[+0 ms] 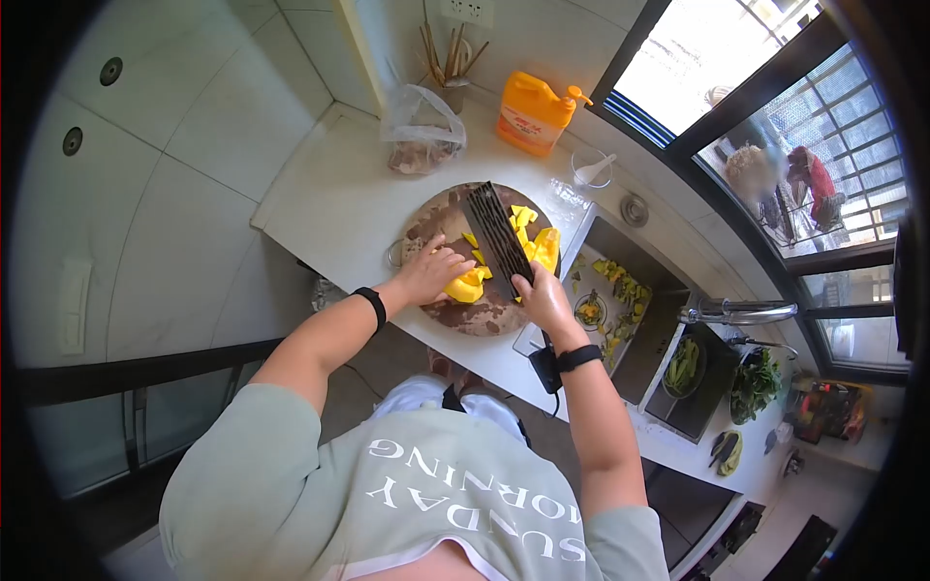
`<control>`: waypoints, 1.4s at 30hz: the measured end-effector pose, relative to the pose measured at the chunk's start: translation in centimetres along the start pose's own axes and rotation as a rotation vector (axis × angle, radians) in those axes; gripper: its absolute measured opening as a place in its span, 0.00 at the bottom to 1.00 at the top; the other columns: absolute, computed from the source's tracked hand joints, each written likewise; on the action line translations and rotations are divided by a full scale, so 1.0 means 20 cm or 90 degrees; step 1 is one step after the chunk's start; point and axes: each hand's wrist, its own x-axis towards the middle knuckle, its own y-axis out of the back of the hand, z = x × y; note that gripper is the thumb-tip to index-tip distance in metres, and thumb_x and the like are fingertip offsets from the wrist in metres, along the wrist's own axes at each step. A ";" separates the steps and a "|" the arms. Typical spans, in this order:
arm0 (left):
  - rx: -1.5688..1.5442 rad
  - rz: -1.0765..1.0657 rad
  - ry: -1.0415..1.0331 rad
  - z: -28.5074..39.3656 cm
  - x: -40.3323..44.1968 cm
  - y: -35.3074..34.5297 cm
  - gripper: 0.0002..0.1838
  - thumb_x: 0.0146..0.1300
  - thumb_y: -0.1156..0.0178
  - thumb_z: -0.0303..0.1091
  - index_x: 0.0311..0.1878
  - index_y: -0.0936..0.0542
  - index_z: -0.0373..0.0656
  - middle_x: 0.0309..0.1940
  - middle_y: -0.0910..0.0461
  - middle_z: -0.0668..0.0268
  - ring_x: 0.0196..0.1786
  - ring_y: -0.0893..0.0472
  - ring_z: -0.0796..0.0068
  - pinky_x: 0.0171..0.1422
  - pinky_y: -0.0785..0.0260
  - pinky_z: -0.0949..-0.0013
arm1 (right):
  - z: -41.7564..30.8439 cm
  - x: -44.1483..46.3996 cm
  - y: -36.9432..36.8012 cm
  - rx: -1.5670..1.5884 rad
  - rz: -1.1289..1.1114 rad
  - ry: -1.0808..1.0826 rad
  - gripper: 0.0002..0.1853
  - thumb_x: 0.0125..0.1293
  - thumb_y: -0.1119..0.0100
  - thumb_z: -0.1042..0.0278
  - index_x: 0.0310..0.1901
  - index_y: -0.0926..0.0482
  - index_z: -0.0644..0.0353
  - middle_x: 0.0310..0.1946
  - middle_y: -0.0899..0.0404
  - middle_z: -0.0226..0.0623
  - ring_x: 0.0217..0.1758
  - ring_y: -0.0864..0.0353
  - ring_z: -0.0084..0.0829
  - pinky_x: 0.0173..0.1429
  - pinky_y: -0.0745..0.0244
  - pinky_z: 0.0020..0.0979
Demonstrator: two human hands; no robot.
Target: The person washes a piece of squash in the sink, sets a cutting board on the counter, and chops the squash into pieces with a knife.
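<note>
My right hand grips a broad, dark-bladed cleaver, its fingers closed round the near end. The blade slants across a round wooden chopping board. Under the fingers of my left hand lies a chunk of yellow pumpkin, held against the board to the left of the blade. Thin cut pumpkin pieces lie beyond the blade, and a larger pumpkin wedge sits at the board's right. The cleaver hides part of the pumpkin.
Peelings litter the sink at my right. Green vegetables fill a colander; leafy greens lie beyond. An orange jug, a plastic bag and a glass with a white spoon stand behind the board.
</note>
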 end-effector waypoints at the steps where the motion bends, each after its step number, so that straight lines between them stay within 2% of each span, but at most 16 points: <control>1: -0.047 -0.050 0.034 0.01 0.01 0.07 0.43 0.51 0.32 0.57 0.69 0.35 0.53 0.58 0.30 0.65 0.66 0.34 0.63 0.78 0.57 0.47 | 0.00 -0.01 0.00 0.003 -0.001 0.000 0.18 0.68 0.42 0.61 0.51 0.25 0.69 0.36 0.19 0.61 0.43 0.17 0.55 0.45 0.25 0.42; 2: -0.095 -0.100 0.069 0.03 0.02 0.10 0.45 0.51 0.33 0.60 0.70 0.36 0.52 0.56 0.30 0.64 0.62 0.31 0.61 0.77 0.56 0.47 | 0.01 -0.04 0.00 0.004 0.015 -0.012 0.18 0.69 0.43 0.60 0.51 0.26 0.68 0.36 0.19 0.61 0.43 0.18 0.56 0.45 0.25 0.44; 3: -0.065 -0.062 0.082 0.06 0.03 0.10 0.49 0.51 0.34 0.63 0.72 0.38 0.48 0.53 0.28 0.63 0.54 0.28 0.60 0.71 0.46 0.50 | 0.02 -0.07 -0.01 0.004 0.032 -0.023 0.19 0.69 0.45 0.59 0.51 0.27 0.67 0.36 0.19 0.61 0.43 0.18 0.57 0.45 0.26 0.45; 4: -0.065 -0.063 0.083 0.09 0.02 0.07 0.49 0.51 0.34 0.63 0.72 0.38 0.48 0.53 0.28 0.63 0.54 0.28 0.60 0.71 0.46 0.50 | 0.02 -0.10 -0.02 0.004 0.030 -0.023 0.19 0.69 0.45 0.59 0.51 0.27 0.67 0.36 0.19 0.61 0.43 0.18 0.57 0.45 0.26 0.45; 7: -0.067 -0.064 0.219 0.15 -0.01 -0.01 0.53 0.50 0.33 0.62 0.74 0.42 0.44 0.47 0.28 0.62 0.47 0.28 0.63 0.53 0.38 0.59 | 0.01 -0.18 -0.05 -0.089 0.081 -0.050 0.17 0.71 0.50 0.58 0.53 0.29 0.62 0.34 0.19 0.60 0.41 0.21 0.60 0.44 0.28 0.53; 8: -0.069 -0.067 0.217 0.17 -0.01 0.00 0.53 0.50 0.33 0.62 0.74 0.42 0.44 0.47 0.28 0.62 0.47 0.28 0.63 0.53 0.38 0.59 | 0.01 -0.21 -0.06 -0.087 0.080 -0.053 0.17 0.71 0.50 0.58 0.53 0.29 0.62 0.34 0.19 0.60 0.41 0.21 0.60 0.44 0.28 0.53; 10: -0.095 -0.095 0.331 0.20 -0.03 0.01 0.52 0.50 0.32 0.60 0.74 0.40 0.43 0.49 0.27 0.61 0.48 0.28 0.62 0.54 0.36 0.60 | 0.00 -0.23 -0.08 -0.141 0.036 -0.067 0.14 0.71 0.50 0.60 0.53 0.28 0.57 0.32 0.19 0.58 0.38 0.21 0.61 0.42 0.29 0.55; 11: -0.092 -0.096 0.330 0.21 -0.04 0.01 0.52 0.50 0.32 0.60 0.74 0.40 0.43 0.49 0.27 0.61 0.48 0.28 0.62 0.54 0.36 0.60 | 0.01 -0.24 -0.11 -0.155 0.033 -0.057 0.13 0.71 0.51 0.61 0.53 0.27 0.53 0.31 0.19 0.55 0.36 0.20 0.59 0.40 0.28 0.55; 14: -0.152 -0.017 0.327 0.22 -0.06 -0.01 0.49 0.46 0.28 0.55 0.70 0.36 0.44 0.53 0.30 0.58 0.54 0.29 0.59 0.57 0.35 0.58 | -0.02 -0.25 -0.16 -0.211 0.017 -0.013 0.13 0.71 0.51 0.61 0.54 0.27 0.51 0.31 0.18 0.52 0.35 0.18 0.55 0.39 0.26 0.53; 16: -0.154 0.140 0.153 0.19 -0.08 -0.02 0.44 0.41 0.24 0.48 0.62 0.31 0.45 0.56 0.33 0.56 0.61 0.32 0.55 0.64 0.37 0.56 | -0.03 -0.26 -0.20 -0.218 0.012 -0.014 0.14 0.70 0.51 0.62 0.55 0.27 0.50 0.30 0.18 0.50 0.35 0.18 0.53 0.39 0.25 0.52; 19: -0.194 0.134 0.141 0.18 -0.10 -0.01 0.40 0.36 0.22 0.43 0.56 0.29 0.46 0.58 0.35 0.56 0.66 0.34 0.53 0.69 0.40 0.54 | 0.00 -0.24 -0.27 -0.216 0.006 -0.031 0.16 0.70 0.51 0.62 0.57 0.27 0.50 0.30 0.18 0.50 0.34 0.18 0.53 0.39 0.25 0.52; 23: -0.141 0.146 0.179 0.20 -0.12 0.03 0.39 0.37 0.22 0.42 0.55 0.28 0.46 0.57 0.33 0.57 0.63 0.33 0.55 0.67 0.38 0.54 | -0.01 -0.22 -0.29 -0.208 0.016 -0.045 0.17 0.69 0.50 0.62 0.58 0.27 0.51 0.32 0.17 0.51 0.35 0.17 0.53 0.40 0.25 0.52; 28: -0.197 0.069 0.284 0.18 -0.05 -0.05 0.34 0.39 0.24 0.43 0.52 0.26 0.45 0.52 0.28 0.61 0.56 0.30 0.59 0.64 0.38 0.56 | -0.01 -0.22 -0.28 -0.171 0.013 -0.070 0.17 0.70 0.51 0.62 0.58 0.26 0.52 0.33 0.17 0.55 0.38 0.18 0.56 0.43 0.25 0.53; 34: -0.107 0.097 0.231 0.19 -0.05 0.02 0.25 0.37 0.23 0.41 0.39 0.21 0.43 0.52 0.27 0.60 0.56 0.29 0.58 0.62 0.35 0.58 | -0.01 -0.23 -0.26 -0.122 0.016 -0.139 0.17 0.66 0.49 0.61 0.56 0.25 0.50 0.34 0.17 0.54 0.41 0.18 0.56 0.45 0.26 0.52; 36: -0.105 0.113 0.228 0.18 -0.04 0.00 0.25 0.37 0.23 0.42 0.39 0.20 0.44 0.54 0.27 0.61 0.58 0.29 0.59 0.61 0.34 0.58 | 0.04 -0.22 -0.26 -0.116 0.048 -0.181 0.17 0.66 0.48 0.60 0.55 0.25 0.51 0.34 0.18 0.55 0.41 0.19 0.57 0.44 0.26 0.52; 42: -0.323 0.080 0.390 0.05 0.08 -0.05 0.23 0.39 0.22 0.44 0.35 0.23 0.48 0.46 0.25 0.63 0.49 0.23 0.58 0.51 0.29 0.58 | 0.04 -0.22 -0.19 -0.138 0.048 -0.123 0.15 0.67 0.49 0.61 0.52 0.24 0.55 0.33 0.18 0.55 0.40 0.19 0.58 0.44 0.26 0.53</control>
